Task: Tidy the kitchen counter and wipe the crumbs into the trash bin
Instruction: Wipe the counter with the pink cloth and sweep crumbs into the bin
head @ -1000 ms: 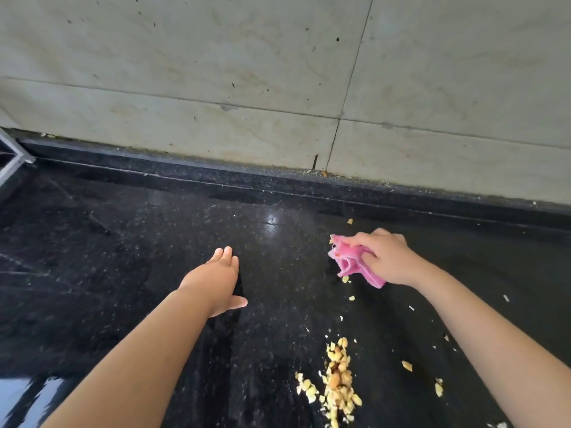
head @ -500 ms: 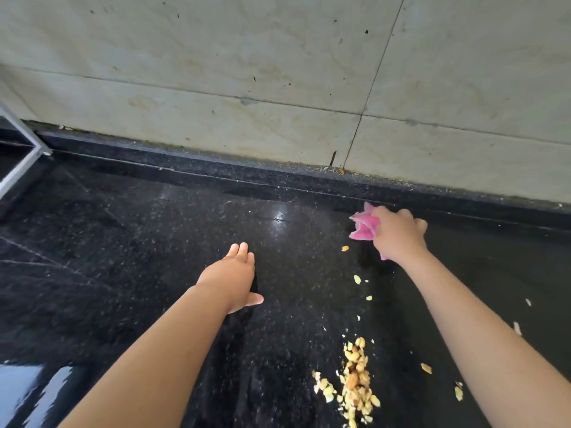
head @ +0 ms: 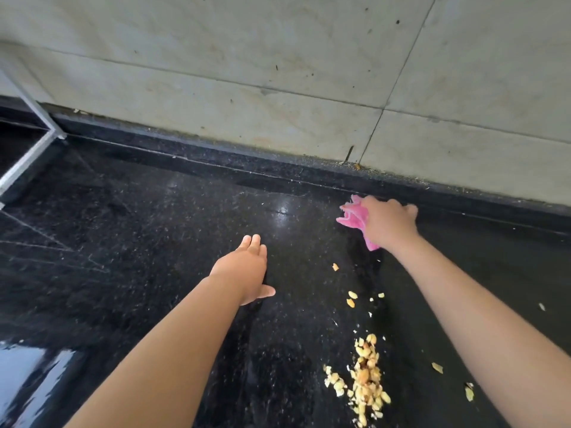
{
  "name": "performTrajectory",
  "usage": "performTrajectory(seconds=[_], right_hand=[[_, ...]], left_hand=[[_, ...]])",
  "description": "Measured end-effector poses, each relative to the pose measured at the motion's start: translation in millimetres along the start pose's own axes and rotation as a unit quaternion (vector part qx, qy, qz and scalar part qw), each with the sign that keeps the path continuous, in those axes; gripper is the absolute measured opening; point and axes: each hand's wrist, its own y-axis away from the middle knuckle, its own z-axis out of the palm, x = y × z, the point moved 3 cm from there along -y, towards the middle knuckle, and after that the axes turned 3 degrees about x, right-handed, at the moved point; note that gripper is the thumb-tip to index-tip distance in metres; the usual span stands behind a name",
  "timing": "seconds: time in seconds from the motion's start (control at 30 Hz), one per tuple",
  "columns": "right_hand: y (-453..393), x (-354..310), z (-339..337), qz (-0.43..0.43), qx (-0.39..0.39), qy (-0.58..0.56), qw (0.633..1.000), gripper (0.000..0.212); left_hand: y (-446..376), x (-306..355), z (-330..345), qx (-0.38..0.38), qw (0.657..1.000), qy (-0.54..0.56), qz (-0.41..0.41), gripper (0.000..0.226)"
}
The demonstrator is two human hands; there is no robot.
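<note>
Gripping the crumpled pink cloth [head: 355, 218] in right-hand fingers [head: 387, 222], we sweep scattered yellow crumbs [head: 366, 381] along the black stone bench [head: 139, 242]; left-hand fingers [head: 247, 267] stay straight, together.

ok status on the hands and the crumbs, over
Right hand grips crumpled pink cloth at back edge of black stone counter. Left hand open, flat. Yellow crumb pile near front, strays around; nothing blocking.

Black counter [head: 123, 242] with crumbs [head: 366, 381], cloth [head: 353, 216]
</note>
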Motion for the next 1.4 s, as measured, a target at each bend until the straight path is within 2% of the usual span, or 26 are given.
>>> performTrajectory(seconds=[0.13,0.3,0.4,0.5,0.57,0.67,0.77,0.93,1.07,1.17,1.23,1.3,1.37,1.4], right_hand=[[-15,-24,9,0.005,0.015,0.004,1.0,0.067],[-4,-52,8,-0.16,-0.012,-0.019,0.987,0.05],[19,-46,7,-0.253,-0.086,-0.037,0.963,0.048],[42,-18,1,-0.288,-0.135,0.003,0.948,0.046],[52,4,-12,-0.261,-0.116,-0.016,0.958,0.042],[70,22,-36,-0.22,-0.033,-0.063,0.973,0.045],[97,5,-39,-0.146,0.027,-0.071,0.986,0.038],[106,-80,11,-0.077,0.019,-0.055,0.995,0.036],[86,-98,29,0.018,0.033,-0.064,0.997,0.033],[88,-78,30,0.073,0.01,-0.058,0.996,0.035],[92,-48,29,0.138,0.0,-0.048,0.989,0.029],[99,-12,29,0.224,-0.01,-0.031,0.974,0.022],[112,27,33,0.309,-0.012,-0.027,0.951,0.005],[120,47,36,0.347,-0.004,-0.031,0.937,0.01]], left_hand=[[0,-1,-1,0.004,1.0,-0.001,0.003,0.081],[-2,-2,1,0.005,1.0,0.003,0.003,0.081],[-2,-1,0,0.004,1.0,0.004,0.001,0.082],[-1,-1,0,0.006,1.0,0.002,-0.001,0.081],[-1,0,-1,0.007,1.0,0.0,-0.001,0.082],[-1,1,-2,0.009,1.0,-0.008,-0.002,0.081],[-1,0,-4,0.017,1.0,-0.021,-0.001,0.077],[-1,-5,-7,-0.001,0.998,-0.057,0.03,0.077],[-3,-7,-9,-0.009,0.995,-0.085,0.042,0.079],[-3,-7,-9,0.001,0.995,-0.09,0.052,0.075],[-4,-7,-8,0.006,0.994,-0.092,0.057,0.073],[-3,-9,-7,0.013,0.994,-0.089,0.065,0.075],[-4,-11,-5,0.019,0.995,-0.071,0.073,0.077],[-3,-12,-3,0.021,0.995,-0.059,0.077,0.078]])
